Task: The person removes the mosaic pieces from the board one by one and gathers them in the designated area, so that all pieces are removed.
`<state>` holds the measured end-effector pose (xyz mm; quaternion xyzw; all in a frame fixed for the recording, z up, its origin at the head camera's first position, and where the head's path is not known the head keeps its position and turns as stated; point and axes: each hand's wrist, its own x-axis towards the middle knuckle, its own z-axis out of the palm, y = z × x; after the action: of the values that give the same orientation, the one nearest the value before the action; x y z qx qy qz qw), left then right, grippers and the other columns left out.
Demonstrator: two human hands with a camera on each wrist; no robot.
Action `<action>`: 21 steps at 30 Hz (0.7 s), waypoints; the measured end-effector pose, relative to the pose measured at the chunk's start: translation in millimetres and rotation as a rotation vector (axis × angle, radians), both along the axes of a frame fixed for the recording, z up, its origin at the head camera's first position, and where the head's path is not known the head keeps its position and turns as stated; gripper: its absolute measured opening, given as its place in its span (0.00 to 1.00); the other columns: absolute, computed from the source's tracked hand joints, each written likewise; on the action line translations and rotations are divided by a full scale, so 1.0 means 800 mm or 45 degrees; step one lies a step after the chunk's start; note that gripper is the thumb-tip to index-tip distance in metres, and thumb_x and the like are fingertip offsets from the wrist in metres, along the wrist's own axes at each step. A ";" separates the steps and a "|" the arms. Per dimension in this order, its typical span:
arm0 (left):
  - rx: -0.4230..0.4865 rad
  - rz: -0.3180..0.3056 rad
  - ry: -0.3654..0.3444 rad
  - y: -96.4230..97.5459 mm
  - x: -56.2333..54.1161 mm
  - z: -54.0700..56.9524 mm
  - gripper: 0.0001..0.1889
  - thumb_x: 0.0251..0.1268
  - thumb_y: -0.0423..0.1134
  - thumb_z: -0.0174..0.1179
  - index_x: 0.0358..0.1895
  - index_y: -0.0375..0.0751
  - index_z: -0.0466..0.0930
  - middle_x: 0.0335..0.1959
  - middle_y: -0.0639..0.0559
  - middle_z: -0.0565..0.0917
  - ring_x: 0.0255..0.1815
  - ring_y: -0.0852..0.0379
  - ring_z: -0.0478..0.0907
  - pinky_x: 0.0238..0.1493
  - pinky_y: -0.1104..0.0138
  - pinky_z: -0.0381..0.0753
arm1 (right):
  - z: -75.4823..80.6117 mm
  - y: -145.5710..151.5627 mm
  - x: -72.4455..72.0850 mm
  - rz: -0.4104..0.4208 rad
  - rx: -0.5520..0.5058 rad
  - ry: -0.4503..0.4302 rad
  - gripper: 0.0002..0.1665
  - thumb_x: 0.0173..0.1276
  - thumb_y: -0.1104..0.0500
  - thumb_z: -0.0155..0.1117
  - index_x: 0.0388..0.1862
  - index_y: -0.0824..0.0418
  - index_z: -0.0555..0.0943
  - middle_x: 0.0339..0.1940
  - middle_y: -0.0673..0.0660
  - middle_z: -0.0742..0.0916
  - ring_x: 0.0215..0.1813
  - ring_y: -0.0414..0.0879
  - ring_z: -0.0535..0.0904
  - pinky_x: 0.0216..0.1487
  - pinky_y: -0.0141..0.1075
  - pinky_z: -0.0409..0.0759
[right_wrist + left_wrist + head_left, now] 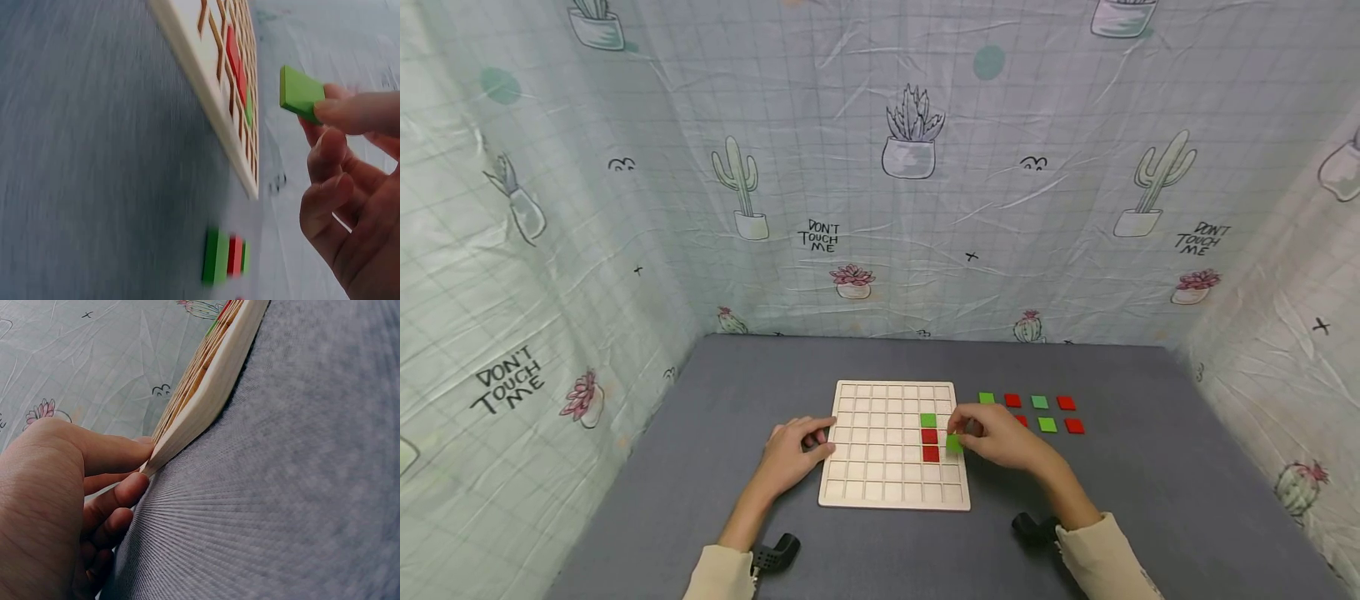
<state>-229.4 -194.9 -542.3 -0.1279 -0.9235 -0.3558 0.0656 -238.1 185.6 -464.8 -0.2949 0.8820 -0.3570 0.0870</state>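
Observation:
A pale wooden grid board lies on the table, its cells edged by raised strips. My left hand grips the board's left edge between thumb and fingertips, as the left wrist view shows up close. Over the board's right side my right hand pinches a green square tile between thumb and finger, the tile raised above the board. Three tiles sit in one column of cells: a green tile at the top, a red tile under it, and another red tile below that.
Right of the board, several loose red and green tiles lie in two rows, among them a red one; my right hand partly covers the nearer row. A printed cloth hangs behind the grey table and along both sides.

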 end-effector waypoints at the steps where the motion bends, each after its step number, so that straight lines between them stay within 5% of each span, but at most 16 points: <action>1: 0.002 -0.001 -0.002 0.000 0.000 0.000 0.22 0.62 0.45 0.73 0.61 0.55 0.86 0.31 0.71 0.76 0.35 0.67 0.71 0.51 0.59 0.60 | -0.001 0.007 0.000 -0.011 -0.007 -0.002 0.09 0.70 0.68 0.63 0.43 0.56 0.84 0.39 0.52 0.87 0.31 0.38 0.76 0.34 0.32 0.78; 21: 0.013 -0.009 0.006 0.002 0.000 0.003 0.21 0.63 0.45 0.73 0.60 0.52 0.87 0.31 0.70 0.76 0.34 0.67 0.70 0.50 0.59 0.60 | -0.014 0.112 -0.002 -0.111 -0.100 -0.117 0.07 0.72 0.68 0.62 0.44 0.60 0.84 0.39 0.59 0.87 0.28 0.39 0.78 0.31 0.35 0.79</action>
<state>-229.2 -193.6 -539.7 -0.1317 -0.9210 -0.3604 0.0673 -239.7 275.2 -475.9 -0.2427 0.8744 -0.4080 0.1002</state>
